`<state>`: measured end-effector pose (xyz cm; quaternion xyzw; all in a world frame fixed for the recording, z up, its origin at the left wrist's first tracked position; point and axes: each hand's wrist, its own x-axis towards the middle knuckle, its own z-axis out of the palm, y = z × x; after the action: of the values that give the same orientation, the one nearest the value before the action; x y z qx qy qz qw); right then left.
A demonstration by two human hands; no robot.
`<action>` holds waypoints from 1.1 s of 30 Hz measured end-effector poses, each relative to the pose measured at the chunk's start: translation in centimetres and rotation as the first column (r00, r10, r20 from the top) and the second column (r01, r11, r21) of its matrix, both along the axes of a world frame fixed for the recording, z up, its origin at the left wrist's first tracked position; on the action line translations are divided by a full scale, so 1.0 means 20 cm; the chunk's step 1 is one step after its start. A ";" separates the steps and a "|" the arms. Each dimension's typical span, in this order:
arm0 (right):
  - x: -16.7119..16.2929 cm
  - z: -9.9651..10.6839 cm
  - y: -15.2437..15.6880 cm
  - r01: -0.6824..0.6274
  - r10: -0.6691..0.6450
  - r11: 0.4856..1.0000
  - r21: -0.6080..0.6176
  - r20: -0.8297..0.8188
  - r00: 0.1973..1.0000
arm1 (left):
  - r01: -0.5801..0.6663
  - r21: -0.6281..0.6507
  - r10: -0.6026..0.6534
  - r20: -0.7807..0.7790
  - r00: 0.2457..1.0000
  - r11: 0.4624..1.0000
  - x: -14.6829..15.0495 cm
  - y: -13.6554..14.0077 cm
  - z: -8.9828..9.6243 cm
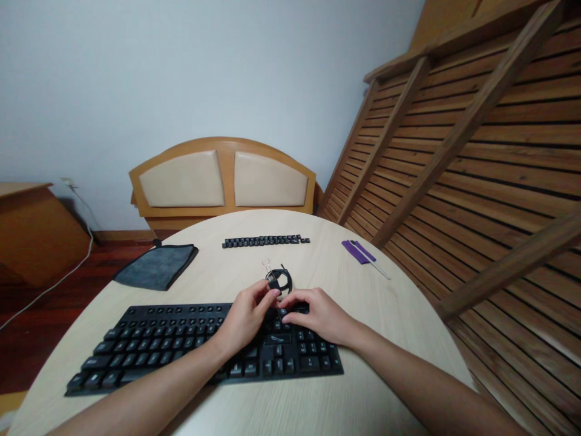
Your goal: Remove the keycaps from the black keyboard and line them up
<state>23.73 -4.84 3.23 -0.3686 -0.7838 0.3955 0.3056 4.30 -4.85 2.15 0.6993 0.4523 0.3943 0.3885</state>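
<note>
A black full-size keyboard (218, 339) lies along the near side of the table, under both forearms. My left hand (247, 312) is closed on a small black wire keycap puller (274, 283), whose thin metal loops stick out past the fingers. Close beside it, above the upper right part of the keyboard, my right hand (320, 312) has thumb and index finger around a black keycap (284, 312). Whether that keycap is off the board is hard to see. Just beyond the hands sits a coiled black cable (288, 278), partly hidden by the fingers.
Black keycaps (263, 241) stand in rows toward the far side of the round table (363, 381). A grey cloth (157, 266) lies at the left edge. On the right are a purple cloth (356, 251) and a thin white brush (374, 264). A slatted wooden frame (490, 181) leans at right.
</note>
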 end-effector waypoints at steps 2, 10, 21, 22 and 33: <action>0.00 0.00 0.00 -0.006 0.005 0.999 0.032 0.036 0.999 | -0.003 0.008 0.003 -0.016 1.000 1.000 0.00 0.00 0.00; 0.03 0.05 0.00 -0.021 0.022 1.000 -0.023 0.066 0.998 | -0.010 0.045 0.013 -0.065 0.998 0.999 0.00 -0.01 0.00; 0.37 -0.10 0.51 0.373 -0.411 0.902 0.216 0.174 0.895 | 0.003 0.015 -0.002 -0.070 0.998 1.000 0.01 -0.01 0.00; 0.40 -0.12 0.56 0.386 -0.431 0.893 0.231 0.190 0.882 | 0.003 0.016 -0.002 -0.076 0.997 1.000 0.01 -0.01 0.00; 0.50 -0.20 0.96 0.516 -0.597 0.793 0.324 0.244 0.764 | -0.001 0.008 0.002 -0.084 0.996 1.000 0.01 -0.02 -0.01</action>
<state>33.64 14.46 -0.80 -0.6078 -0.7191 0.1209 0.3144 4.59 -5.19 2.03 0.7165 0.4671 0.3667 0.3661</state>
